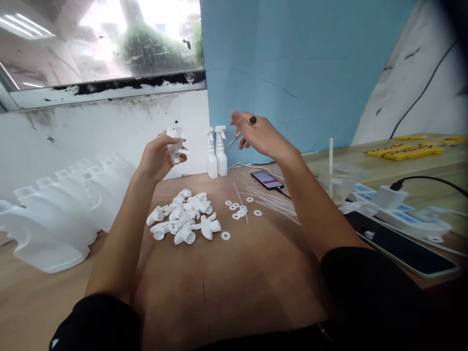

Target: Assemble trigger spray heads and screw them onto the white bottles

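Head view now, and a broad brown bench is stretching beneath everything. Over on the left, a row of big translucent-white plastic bottles is standing, necks up. Centre stage, a heap of glossy white plastic trigger heads is lying jumbled. Up above, the left hand is pinching, thumb and fingers clamped on a white plastic spray part, holding it clear of the bench! Opposite, well apart, the right hand is gripping a slim silvery tool, its kind too blurred to call. Between them, farther back, two slender white spray bottles are standing close together. Thin white tubes are fanning out; flat white washers are lying loose. Danger, I'd judge: that smooth, curved part could be skidding under the tool's point, jabbing the left fingers, or a low sweep could be scattering those washers.
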